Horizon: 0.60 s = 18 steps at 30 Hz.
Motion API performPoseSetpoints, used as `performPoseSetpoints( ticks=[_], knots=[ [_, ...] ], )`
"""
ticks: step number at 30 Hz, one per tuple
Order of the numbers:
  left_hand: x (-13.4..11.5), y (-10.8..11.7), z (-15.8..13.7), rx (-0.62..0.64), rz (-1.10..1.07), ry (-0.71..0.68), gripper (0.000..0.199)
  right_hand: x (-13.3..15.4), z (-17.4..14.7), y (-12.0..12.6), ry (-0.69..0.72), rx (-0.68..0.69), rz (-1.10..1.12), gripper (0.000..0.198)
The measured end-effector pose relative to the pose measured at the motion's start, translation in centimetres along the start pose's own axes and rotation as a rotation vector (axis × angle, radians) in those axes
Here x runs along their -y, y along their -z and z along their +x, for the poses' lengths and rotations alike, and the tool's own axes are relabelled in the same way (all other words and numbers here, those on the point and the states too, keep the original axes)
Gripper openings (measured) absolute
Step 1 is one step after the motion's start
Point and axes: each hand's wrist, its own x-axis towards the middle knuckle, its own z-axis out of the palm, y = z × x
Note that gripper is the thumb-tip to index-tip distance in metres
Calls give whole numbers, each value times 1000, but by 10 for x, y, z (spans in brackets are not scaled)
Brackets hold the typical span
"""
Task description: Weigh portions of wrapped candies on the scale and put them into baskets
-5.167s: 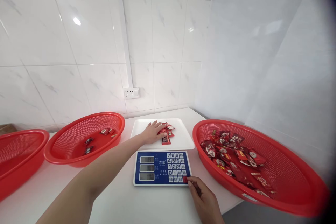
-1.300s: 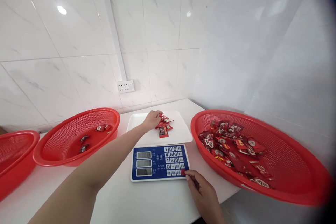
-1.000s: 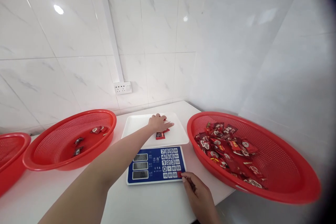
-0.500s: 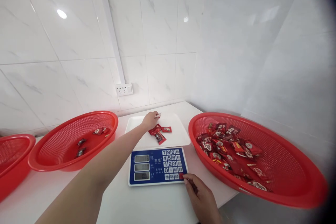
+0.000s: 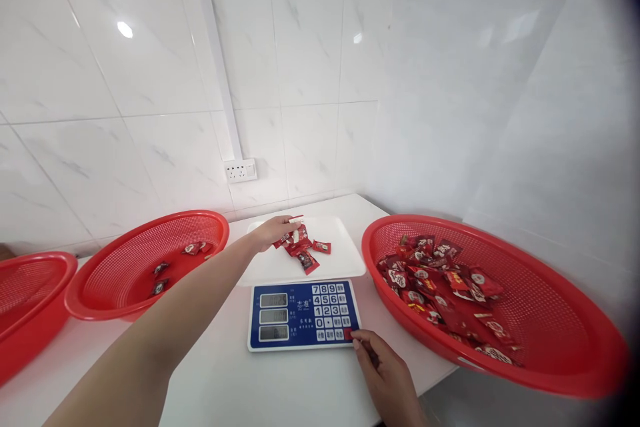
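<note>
My left hand (image 5: pixel 273 232) is closed over the left part of the white weighing pan (image 5: pixel 345 263), pinching a red wrapped candy (image 5: pixel 296 219) with a pale strip along its edge. Below and beside the fingers lie several more red wrapped candies (image 5: pixel 309 260) in a loose heap; some overlap near the fingertips, so how many are held is unclear. My right hand (image 5: pixel 384 370) has curled fingers, its thumb and index tips at the red key (image 5: pixel 349 333) on the corner of the scale's blue panel (image 5: pixel 303 317). No object shows in that hand.
A large red basket (image 5: pixel 560 353) with many wrapped candies (image 5: pixel 445 280) stands at the right, overhanging the table edge. Another red basket (image 5: pixel 115 243) at the left holds a few candies. A third basket (image 5: pixel 43 260) is partly cut off. Behind is a tiled wall with a socket (image 5: pixel 241 170).
My left hand has moved left and slightly lower on the pan, and more candies show by its fingers. My right hand stays at the red key. The view has shifted slightly.
</note>
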Motion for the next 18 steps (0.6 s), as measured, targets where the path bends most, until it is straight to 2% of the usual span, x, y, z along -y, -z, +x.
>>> performPoseSetpoints(
  ticks=[5, 11, 18],
  knots=[
    [0, -6, 2, -60, 137, 47, 33, -1, 0, -1, 1, 21, -11, 32],
    [-6, -23, 6, -122, 394, 44, 30, 0, 0, -1, -11, 22, -2, 32],
    [-12, -41, 5, -136, 631, 11, 59, 4, 1, 1, -11, -6, 0, 30]
  ],
)
